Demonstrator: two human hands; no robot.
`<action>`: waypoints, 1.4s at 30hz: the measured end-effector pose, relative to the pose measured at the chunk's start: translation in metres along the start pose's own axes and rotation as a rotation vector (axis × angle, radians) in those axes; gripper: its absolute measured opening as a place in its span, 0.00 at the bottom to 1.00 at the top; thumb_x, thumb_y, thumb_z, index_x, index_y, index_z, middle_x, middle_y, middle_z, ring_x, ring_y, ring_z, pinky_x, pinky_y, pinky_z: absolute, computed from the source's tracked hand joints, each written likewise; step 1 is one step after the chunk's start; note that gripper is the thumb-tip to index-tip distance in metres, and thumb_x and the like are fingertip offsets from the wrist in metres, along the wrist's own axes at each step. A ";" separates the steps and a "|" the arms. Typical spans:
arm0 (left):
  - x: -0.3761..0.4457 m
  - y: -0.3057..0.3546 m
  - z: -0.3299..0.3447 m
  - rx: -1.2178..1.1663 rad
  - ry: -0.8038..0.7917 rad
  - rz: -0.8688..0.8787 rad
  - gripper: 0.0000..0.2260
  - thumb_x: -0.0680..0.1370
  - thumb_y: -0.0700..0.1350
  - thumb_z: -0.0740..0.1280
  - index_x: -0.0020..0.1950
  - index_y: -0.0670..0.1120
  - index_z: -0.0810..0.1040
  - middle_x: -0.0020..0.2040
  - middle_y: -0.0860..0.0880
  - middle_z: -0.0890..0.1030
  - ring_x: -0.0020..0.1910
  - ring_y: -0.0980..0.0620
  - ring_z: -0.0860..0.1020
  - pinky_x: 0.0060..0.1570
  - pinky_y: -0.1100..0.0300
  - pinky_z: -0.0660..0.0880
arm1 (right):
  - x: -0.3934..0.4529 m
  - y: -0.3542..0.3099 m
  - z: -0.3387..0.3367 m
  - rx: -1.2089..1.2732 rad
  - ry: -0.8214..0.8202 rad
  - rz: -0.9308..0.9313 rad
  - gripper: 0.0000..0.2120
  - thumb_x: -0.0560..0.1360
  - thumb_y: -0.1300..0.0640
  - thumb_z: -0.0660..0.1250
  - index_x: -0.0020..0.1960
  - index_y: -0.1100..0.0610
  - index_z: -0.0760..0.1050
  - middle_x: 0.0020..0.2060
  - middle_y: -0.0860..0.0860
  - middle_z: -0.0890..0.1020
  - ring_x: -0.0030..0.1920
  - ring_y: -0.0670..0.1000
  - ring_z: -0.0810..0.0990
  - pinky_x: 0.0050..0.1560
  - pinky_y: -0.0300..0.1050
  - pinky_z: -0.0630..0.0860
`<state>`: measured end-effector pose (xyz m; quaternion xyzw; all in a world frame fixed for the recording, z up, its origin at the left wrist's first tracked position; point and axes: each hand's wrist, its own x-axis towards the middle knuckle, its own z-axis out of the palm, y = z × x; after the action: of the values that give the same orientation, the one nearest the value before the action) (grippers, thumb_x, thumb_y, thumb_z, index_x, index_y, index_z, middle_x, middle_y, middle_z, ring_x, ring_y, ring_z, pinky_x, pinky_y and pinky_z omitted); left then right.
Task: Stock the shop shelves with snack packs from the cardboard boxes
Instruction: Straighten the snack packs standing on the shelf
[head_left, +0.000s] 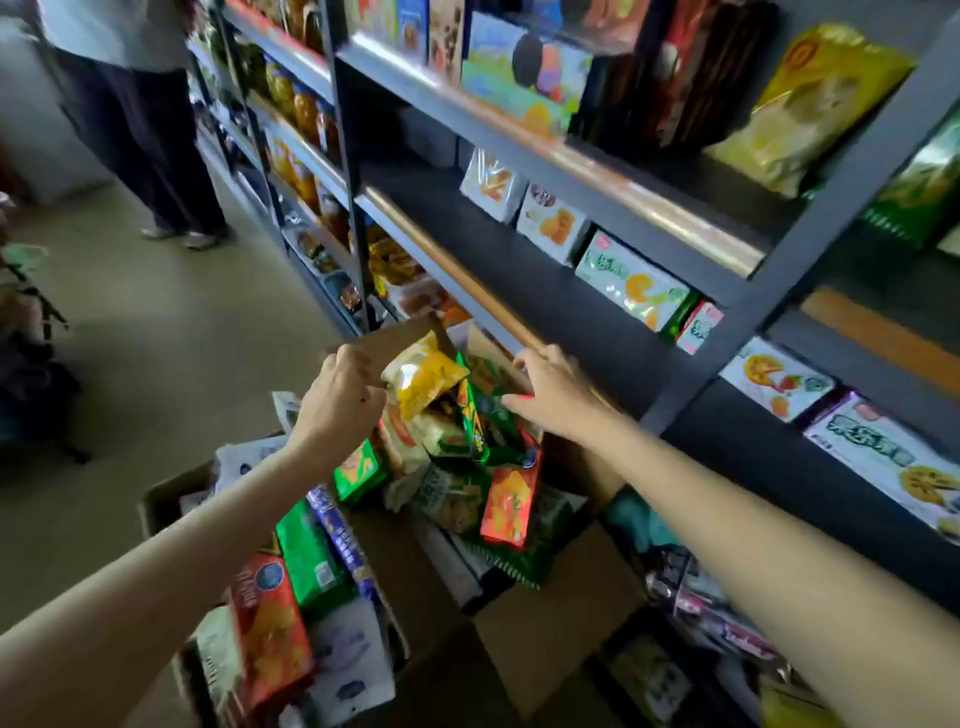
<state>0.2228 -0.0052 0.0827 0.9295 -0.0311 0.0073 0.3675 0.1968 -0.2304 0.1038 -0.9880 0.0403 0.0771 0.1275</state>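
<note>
Two hands work over one open cardboard box (566, 597) heaped with snack packs. Topmost in the heap is a yellow pack (423, 376), directly beside the left hand (343, 395) on its thumb side and touching it. The pack's long axis runs up and away from that hand, tilted toward the shelf. The left hand's fingers are curled, apparently pinching the near edge of the pack; the contact itself is blurred. The right hand (558, 395) lies flat, fingers extended and relaxed, holding nothing, its fingertips (511, 400) resting on the green packs (480, 421) just across the heap from the yellow pack. The left hand is therefore the nearer one, and lifting looks to be its job.

Beyond the right hand, the middle shelf (519, 280) has bare board in front of a row of biscuit boxes (631, 283). Nearer the left forearm sits a second box (171, 493) with a red pack (270, 629). Further off, another person's legs (156, 156) stand in the aisle.
</note>
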 end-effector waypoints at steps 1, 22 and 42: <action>0.000 -0.023 0.001 0.017 -0.025 -0.019 0.13 0.73 0.36 0.64 0.57 0.39 0.71 0.55 0.39 0.76 0.55 0.40 0.75 0.53 0.53 0.68 | 0.012 -0.002 0.028 0.074 -0.064 0.081 0.25 0.75 0.46 0.66 0.65 0.59 0.67 0.65 0.59 0.67 0.65 0.60 0.66 0.62 0.51 0.67; -0.005 0.131 0.075 -0.831 -0.857 -0.324 0.08 0.77 0.52 0.64 0.49 0.48 0.73 0.45 0.47 0.74 0.39 0.54 0.76 0.38 0.63 0.71 | -0.073 0.062 -0.032 0.146 0.490 0.288 0.22 0.64 0.50 0.76 0.50 0.57 0.69 0.47 0.56 0.72 0.50 0.59 0.72 0.49 0.51 0.66; -0.431 0.539 0.028 -1.140 -1.079 0.821 0.29 0.62 0.43 0.73 0.62 0.41 0.72 0.57 0.39 0.79 0.47 0.48 0.80 0.44 0.55 0.78 | -0.584 0.190 -0.253 -0.395 1.456 0.423 0.27 0.62 0.50 0.75 0.53 0.63 0.69 0.53 0.61 0.71 0.53 0.62 0.72 0.50 0.54 0.72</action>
<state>-0.2419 -0.3940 0.4141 0.3972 -0.5302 -0.3172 0.6785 -0.3612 -0.4439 0.3935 -0.7657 0.2868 -0.5617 -0.1265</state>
